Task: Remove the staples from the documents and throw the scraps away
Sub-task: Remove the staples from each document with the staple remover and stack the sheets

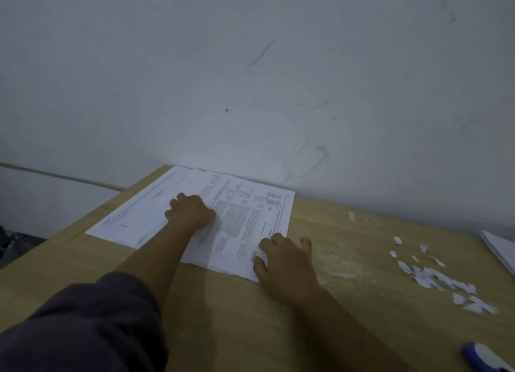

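Note:
Two sets of printed documents lie side by side at the far edge of the wooden table (348, 249): a left set (145, 207) and a right sheet dense with text (245, 218). My left hand (192, 211) rests on the papers where the two sets meet, fingers bent down onto them. My right hand (281, 260) sits at the near right corner of the right sheet and pinches that corner between thumb and fingers. No staple is visible. Torn paper scraps (434, 277) lie scattered on the table to the right.
A white wall rises directly behind the table. Another stack of papers (498, 249) pokes in at the right edge. A blue and white tool (485, 360), blurred, lies at the bottom right corner. The table's left edge drops off near the left documents.

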